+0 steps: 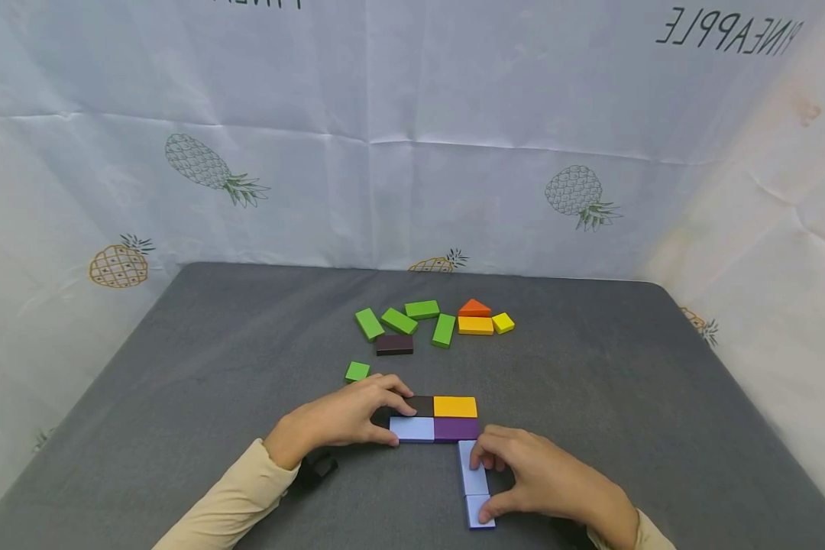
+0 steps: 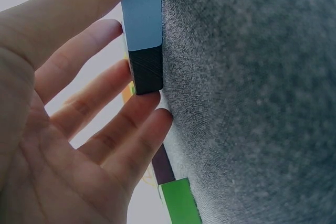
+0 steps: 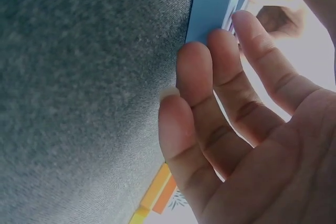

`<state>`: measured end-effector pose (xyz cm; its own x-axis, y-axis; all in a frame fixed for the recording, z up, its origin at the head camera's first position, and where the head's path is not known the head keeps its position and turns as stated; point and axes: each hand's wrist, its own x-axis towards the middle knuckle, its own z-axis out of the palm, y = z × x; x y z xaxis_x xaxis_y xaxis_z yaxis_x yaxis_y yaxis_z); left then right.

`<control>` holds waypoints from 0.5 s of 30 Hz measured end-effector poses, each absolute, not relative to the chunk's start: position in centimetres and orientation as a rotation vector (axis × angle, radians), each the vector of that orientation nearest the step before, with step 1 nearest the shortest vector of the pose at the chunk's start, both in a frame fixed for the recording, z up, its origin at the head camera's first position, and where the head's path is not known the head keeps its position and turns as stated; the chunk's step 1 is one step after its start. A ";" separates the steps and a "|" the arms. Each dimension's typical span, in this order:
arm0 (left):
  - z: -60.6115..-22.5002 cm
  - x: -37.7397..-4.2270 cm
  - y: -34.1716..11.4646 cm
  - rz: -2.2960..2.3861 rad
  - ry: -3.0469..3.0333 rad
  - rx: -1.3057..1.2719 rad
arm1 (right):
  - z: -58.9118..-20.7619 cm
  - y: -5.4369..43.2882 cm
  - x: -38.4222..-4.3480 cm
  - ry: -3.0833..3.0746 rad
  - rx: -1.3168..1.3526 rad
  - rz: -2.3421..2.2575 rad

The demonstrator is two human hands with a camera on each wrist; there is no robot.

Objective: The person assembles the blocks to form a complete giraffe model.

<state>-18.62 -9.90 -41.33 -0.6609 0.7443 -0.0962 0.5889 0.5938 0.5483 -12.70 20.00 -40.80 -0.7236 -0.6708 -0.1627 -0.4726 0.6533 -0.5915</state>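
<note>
My left hand (image 1: 340, 416) holds the left end of a flat four-block group. Its thumb is at the near corner of a light blue block (image 1: 415, 430), and its fingers reach over the black block (image 1: 422, 406) behind. A yellow-orange block (image 1: 455, 407) and a purple block (image 1: 457, 429) make up the group's right half. Below the purple block, two light blue blocks, an upper one (image 1: 473, 472) and a lower one (image 1: 476, 510), lie end to end. My right hand (image 1: 546, 475) grips this pair, index finger on the upper block and thumb on the lower.
A small green block (image 1: 357, 371) lies just beyond my left hand. Farther back are several green blocks (image 1: 368, 324), a dark brown block (image 1: 394, 345), an orange-yellow block (image 1: 475, 326), an orange triangle (image 1: 474, 308) and a small yellow block (image 1: 503, 322). A pineapple-print curtain (image 1: 412, 198) hangs behind the table.
</note>
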 end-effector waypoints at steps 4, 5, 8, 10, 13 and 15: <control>-41.4 -18.6 -9.9 0.693 2.510 1.080 | -40.8 20.0 -12.6 2.537 -0.887 -0.723; -41.4 -18.6 -9.9 0.695 2.510 1.079 | -40.7 20.0 -12.6 2.553 -0.884 -0.713; -41.4 -18.6 -9.9 0.702 2.506 1.072 | -40.5 19.9 -12.8 2.609 -0.866 -0.676; -41.3 -18.6 -9.9 0.707 2.503 1.065 | -40.4 19.8 -13.0 2.629 -0.854 -0.655; -41.3 -18.6 -9.9 0.710 2.501 1.060 | -40.5 19.7 -13.3 2.627 -0.850 -0.647; -41.3 -18.6 -9.9 0.711 2.501 1.064 | -40.7 19.7 -13.4 2.624 -0.860 -0.642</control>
